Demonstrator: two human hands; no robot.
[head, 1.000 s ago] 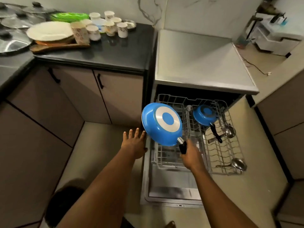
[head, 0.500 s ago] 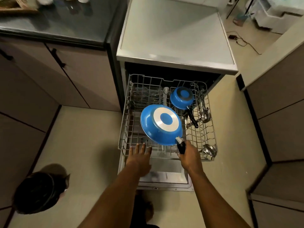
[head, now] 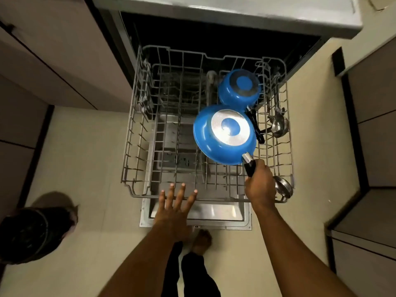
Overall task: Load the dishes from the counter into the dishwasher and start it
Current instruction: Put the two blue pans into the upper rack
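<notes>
- The right grip point(head: 260, 185) clasps the black handle of the blue pan point(head: 222, 136), which sits bottom-up just beyond it over the rack point(head: 132, 133).
- The left grip point(head: 174, 211) is spread and empty, above the rack's front rim.

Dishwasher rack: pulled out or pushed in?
Pulled out. The rack extends well forward of the dark dishwasher cavity, over the lowered door, its whole wire floor exposed.
</notes>
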